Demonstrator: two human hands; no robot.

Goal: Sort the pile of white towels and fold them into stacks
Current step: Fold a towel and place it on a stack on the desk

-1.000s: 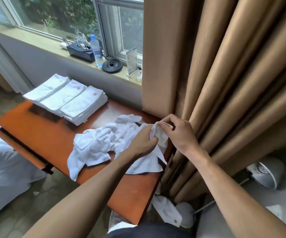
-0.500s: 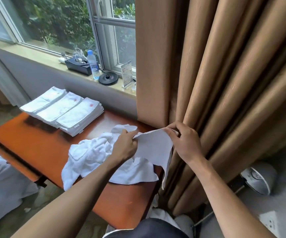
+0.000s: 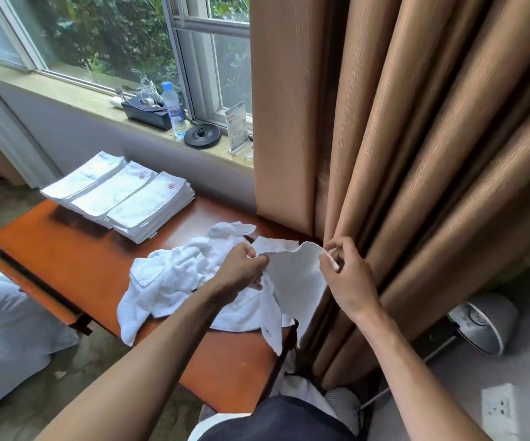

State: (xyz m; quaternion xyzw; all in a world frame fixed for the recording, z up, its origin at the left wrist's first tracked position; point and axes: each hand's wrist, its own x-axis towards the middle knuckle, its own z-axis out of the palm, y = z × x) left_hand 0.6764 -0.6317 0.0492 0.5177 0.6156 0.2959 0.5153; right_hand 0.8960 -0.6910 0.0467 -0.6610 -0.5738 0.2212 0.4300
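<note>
White towel point(image 3: 292, 283) hanging between grips, top edge pinched by left hand point(image 3: 241, 272), right hand point(image 3: 349, 278)

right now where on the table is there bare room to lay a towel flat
The orange wooden table is bare left of the crumpled white towel pile, in front of the folded white towel stacks, and at its near end. Crowded along the brown curtain.

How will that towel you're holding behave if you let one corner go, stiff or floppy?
Probably floppy: the towel sags between the left hand and right hand, its lower end hanging in folds. Likely light, since pinches alone hold it up.
</note>
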